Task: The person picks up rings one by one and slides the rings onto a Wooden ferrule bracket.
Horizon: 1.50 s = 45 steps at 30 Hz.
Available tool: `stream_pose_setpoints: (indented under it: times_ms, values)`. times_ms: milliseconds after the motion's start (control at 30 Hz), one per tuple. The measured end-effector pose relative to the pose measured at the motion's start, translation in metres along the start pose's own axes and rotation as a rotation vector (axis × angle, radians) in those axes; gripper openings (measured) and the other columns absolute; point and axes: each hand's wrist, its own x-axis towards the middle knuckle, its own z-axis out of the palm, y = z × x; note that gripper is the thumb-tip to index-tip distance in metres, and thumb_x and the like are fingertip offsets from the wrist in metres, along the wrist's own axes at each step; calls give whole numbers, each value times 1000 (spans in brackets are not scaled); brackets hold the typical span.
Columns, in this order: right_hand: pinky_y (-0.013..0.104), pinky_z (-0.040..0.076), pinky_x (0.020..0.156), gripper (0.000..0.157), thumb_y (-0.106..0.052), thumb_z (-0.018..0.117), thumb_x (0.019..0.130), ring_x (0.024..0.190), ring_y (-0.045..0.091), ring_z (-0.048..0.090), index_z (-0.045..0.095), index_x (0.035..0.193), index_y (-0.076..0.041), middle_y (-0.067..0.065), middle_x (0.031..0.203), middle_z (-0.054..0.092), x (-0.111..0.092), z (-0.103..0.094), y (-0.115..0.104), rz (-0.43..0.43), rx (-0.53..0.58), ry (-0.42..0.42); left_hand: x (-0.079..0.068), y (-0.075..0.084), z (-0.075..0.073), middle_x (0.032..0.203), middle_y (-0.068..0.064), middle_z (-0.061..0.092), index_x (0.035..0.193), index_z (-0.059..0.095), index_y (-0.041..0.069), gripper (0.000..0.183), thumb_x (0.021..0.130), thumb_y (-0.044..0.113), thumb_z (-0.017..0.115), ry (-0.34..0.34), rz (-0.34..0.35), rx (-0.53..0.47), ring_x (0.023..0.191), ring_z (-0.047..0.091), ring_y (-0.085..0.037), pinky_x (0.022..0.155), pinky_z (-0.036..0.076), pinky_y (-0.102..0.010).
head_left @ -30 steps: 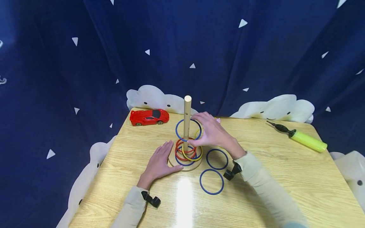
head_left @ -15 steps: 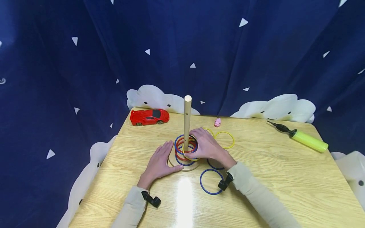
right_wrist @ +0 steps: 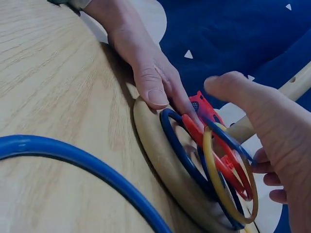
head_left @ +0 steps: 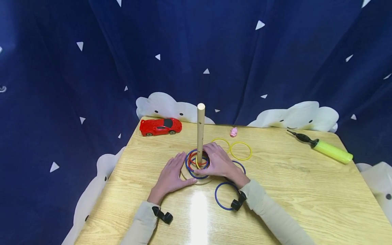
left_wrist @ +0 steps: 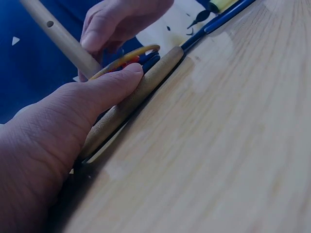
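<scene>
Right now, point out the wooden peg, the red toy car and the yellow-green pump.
Wooden peg (head_left: 200, 133), head view: middle of its bare shaft.
Red toy car (head_left: 160, 128), head view: side of its body.
Yellow-green pump (head_left: 332, 151), head view: middle of its barrel.

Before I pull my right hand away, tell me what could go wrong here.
Your right hand is close beside the tilted yellow ring around the wooden peg, so drawing back could snag and lift it.

The right wrist camera overlaps the nearest loose blue ring in the head view; lowering it might drag that ring.

Your left hand rests at the rim of the wooden base; a hard push might slide it.
</scene>
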Motion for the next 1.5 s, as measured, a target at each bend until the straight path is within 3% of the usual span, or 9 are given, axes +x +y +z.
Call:
stream_pose_setpoints:
  times_ms: [133,333,567,800,1133,1500]
  values:
    - [45,48,104,97,-78,79,69,122,23,55,64,135,-9,3,129,66,-10,-5,5,30,31,34,1,0,1,174,1,22,169,18,19,124,78,93,56,-1,-3,9,161,15,-16,130,16,-43]
    - [55,44,111,98,-66,85,71,132,30,52,58,142,-4,11,140,61,-36,-23,23,99,65,100,1,0,0,173,0,23,169,20,18,125,76,92,59,12,-3,-7,161,16,-17,130,16,-43]
    - [58,40,111,96,-55,88,72,132,37,50,55,145,-2,17,141,56,-66,-39,57,200,60,177,0,1,0,173,1,24,168,22,19,126,74,92,62,17,-14,-30,160,16,-16,130,17,-43]
    - [61,37,108,96,-42,93,70,131,44,45,54,144,4,24,141,53,-84,-51,96,317,90,288,2,-1,0,173,1,25,169,21,19,125,75,91,62,34,4,-26,160,19,-18,130,17,-42]
    - [66,32,110,105,-54,91,71,135,47,41,49,148,4,27,147,49,-101,-37,129,481,80,211,-3,0,1,173,2,24,169,21,18,127,74,92,62,19,-7,-39,160,19,-20,130,16,-43]
    - [63,32,104,101,-63,88,71,132,45,42,57,143,0,21,145,50,-97,-32,134,453,-20,176,-2,-1,0,173,2,24,169,21,20,126,74,92,62,17,-8,-34,161,16,-17,131,15,-42]
